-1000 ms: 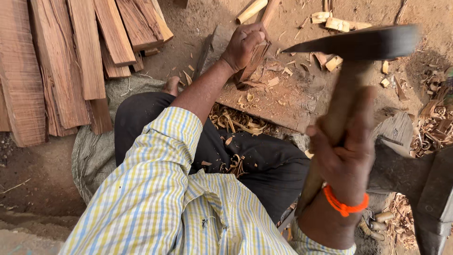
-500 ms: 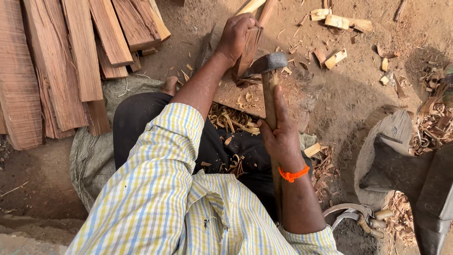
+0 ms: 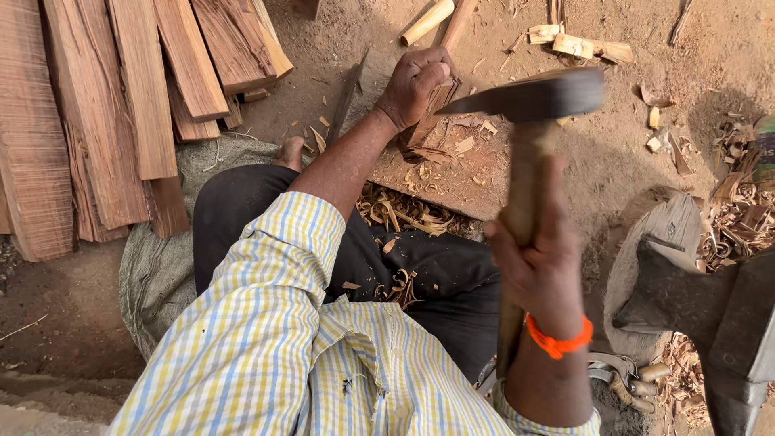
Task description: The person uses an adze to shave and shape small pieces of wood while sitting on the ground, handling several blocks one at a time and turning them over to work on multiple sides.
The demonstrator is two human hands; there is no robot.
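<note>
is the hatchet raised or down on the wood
Raised. The hatchet sits in the right hand, its head in the air, clear of the wood piece that the left hand grips on the board.

Bare ground lies open between the raised adze (image 3: 529, 97) and the wooden piece (image 3: 432, 105) gripped upright by the left hand (image 3: 413, 85) on the chopping slab (image 3: 468, 173). To the left, stacked planks (image 3: 121, 105) block the way. Behind the slab, loose offcuts (image 3: 581, 44) litter the floor. On the right, a dark block (image 3: 678, 282) and shavings (image 3: 735, 218) crowd the right hand (image 3: 541, 266).
</note>
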